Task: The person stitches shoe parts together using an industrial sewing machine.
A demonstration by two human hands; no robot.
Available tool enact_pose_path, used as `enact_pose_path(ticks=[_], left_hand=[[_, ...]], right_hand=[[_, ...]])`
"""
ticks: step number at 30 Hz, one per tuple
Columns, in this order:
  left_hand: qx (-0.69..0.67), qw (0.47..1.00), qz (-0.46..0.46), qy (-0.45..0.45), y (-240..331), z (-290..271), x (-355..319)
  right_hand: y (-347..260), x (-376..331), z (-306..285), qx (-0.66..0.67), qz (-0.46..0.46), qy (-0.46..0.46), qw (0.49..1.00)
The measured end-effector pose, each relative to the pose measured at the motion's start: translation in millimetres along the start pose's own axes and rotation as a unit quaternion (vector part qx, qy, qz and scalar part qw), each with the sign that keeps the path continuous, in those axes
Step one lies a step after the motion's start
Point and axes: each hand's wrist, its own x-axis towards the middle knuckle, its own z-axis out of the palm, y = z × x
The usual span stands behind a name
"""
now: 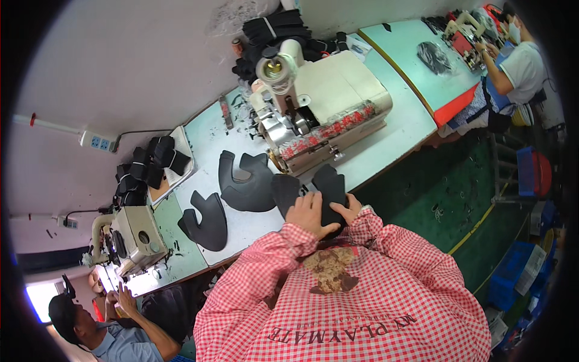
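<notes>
A black curved cut piece (329, 184) of sheet material, with lobes and a notch, lies at the table's front edge in front of my body. My left hand (309, 214) rests on top of it, fingers laid out over the surface and thumb pointing right. My right hand (348, 210) grips its right side, thumb on top and the other fingers mostly hidden. To the left on the white table (208, 148) lie two similar black pieces: a larger one (250, 188) and a hook-shaped one (211, 226).
A cream industrial sewing machine (344, 90) stands just beyond my hands. Black bundles (274, 30) are stacked behind it, more bundles (142, 166) to the left. Another sewing machine (139, 238) and a person (114, 332) are at left; a second person (518, 66) works far right.
</notes>
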Motion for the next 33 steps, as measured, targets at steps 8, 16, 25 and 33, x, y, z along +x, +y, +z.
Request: enact_pose_path(ticks=[8,16,25,33], left_hand=[[-0.158,0.978,-0.121,-0.068,-15,7,16],[0.013,0.996,-0.088,-0.031,0,29,13],[-0.085,0.982,-0.132,-0.102,-24,28,15],[-0.037,0.988,-0.137,-0.068,-3,31,11]], right_hand=[[-3,5,-12,0.003,-0.033,-0.068,0.997],[-17,-3,-25,0.063,-0.031,-0.104,0.992],[12,21,-11,-0.068,-0.029,-0.043,0.996],[3,24,6,-0.124,-0.001,-0.027,0.992]])
